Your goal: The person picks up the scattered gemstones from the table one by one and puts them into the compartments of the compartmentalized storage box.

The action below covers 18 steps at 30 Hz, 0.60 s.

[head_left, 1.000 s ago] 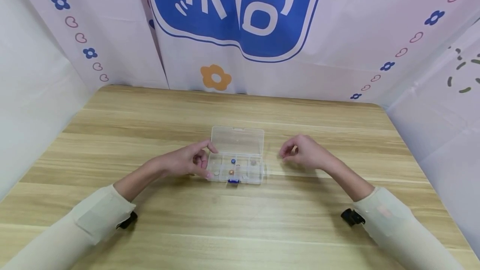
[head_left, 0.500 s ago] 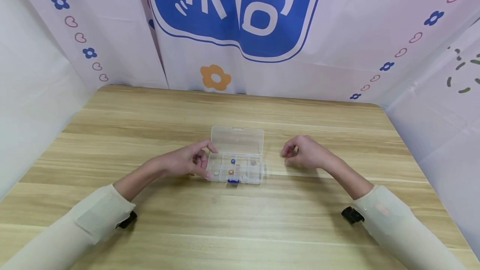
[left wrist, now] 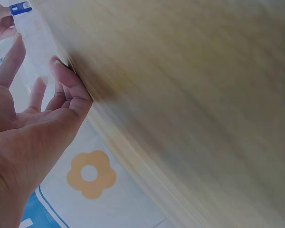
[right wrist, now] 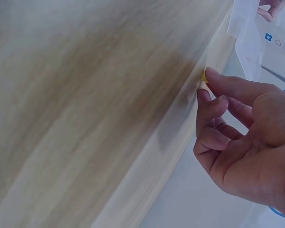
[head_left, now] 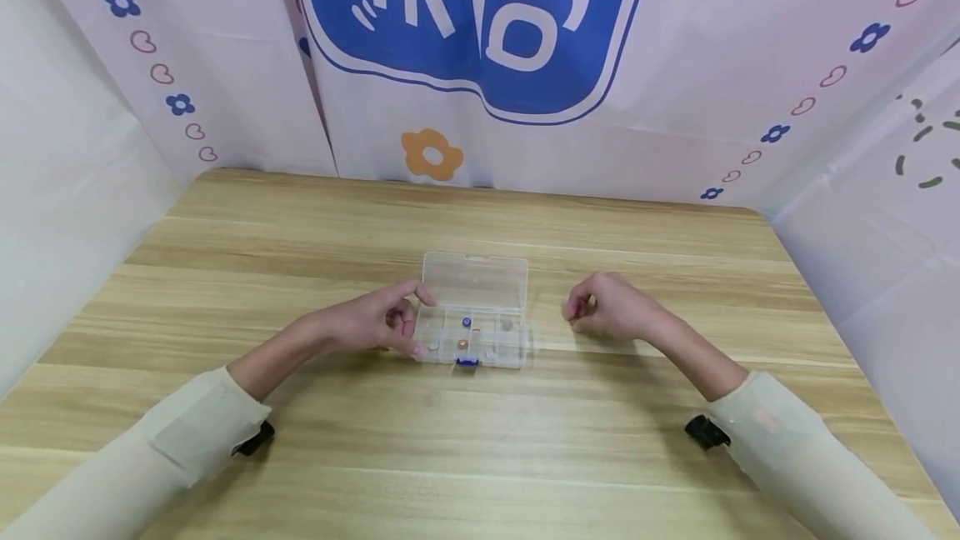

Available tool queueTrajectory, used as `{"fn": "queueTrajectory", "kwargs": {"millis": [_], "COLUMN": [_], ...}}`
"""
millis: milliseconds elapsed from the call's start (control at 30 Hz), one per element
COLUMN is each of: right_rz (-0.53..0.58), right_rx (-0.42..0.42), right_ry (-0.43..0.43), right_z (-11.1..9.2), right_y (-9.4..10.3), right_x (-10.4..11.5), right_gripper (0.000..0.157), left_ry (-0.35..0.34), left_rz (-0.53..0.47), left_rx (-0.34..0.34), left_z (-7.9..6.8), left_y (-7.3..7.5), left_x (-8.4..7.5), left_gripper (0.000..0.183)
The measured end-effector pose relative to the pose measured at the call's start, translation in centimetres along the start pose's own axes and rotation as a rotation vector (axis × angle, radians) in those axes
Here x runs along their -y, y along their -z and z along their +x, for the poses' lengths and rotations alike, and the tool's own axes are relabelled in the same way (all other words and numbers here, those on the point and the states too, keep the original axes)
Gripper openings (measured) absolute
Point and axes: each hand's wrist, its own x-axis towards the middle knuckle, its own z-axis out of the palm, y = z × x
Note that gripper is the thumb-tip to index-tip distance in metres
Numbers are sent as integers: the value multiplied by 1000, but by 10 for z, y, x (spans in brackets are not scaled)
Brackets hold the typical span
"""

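A clear plastic compartment box [head_left: 453,359] lies on the table with its transparent lid [head_left: 476,280] folded back and a blue latch [head_left: 467,362] at the front. Inside sit a blue bead [head_left: 467,322], an orange bead [head_left: 462,344] and a few pale small pieces. My left hand [head_left: 371,319] grips the box's left end, index finger at the rear corner and thumb at the front corner. To the right of the box, my right hand [head_left: 611,307] pinches a small yellow piece [right wrist: 204,76] between thumb and index fingertip, low over the tabletop; fingers hide most of it.
The wooden table [head_left: 480,448] ends at the back against a white printed cloth [head_left: 360,140]. White cloth also hangs at both sides. A black strap piece [head_left: 707,432] shows at the right sleeve, another [head_left: 255,438] at the left.
My right hand has shifted very slightly to the right, its fingers drawn a little closer together. The left hand and the box stay where they were.
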Motion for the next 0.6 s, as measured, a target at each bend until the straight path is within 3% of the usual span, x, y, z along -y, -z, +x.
{"fn": "queueTrajectory", "kwargs": {"millis": [600], "right_rz": [-32], "right_rx": [-34], "right_ry": [23], "right_z": [-1], "right_y": [0], "right_x": [3], "right_gripper": [6], "left_ry": [0], "left_rz": [-12], "left_rx": [-3], "left_z": [1], "left_y": [0], "left_x": [-1], "left_gripper": [58]}}
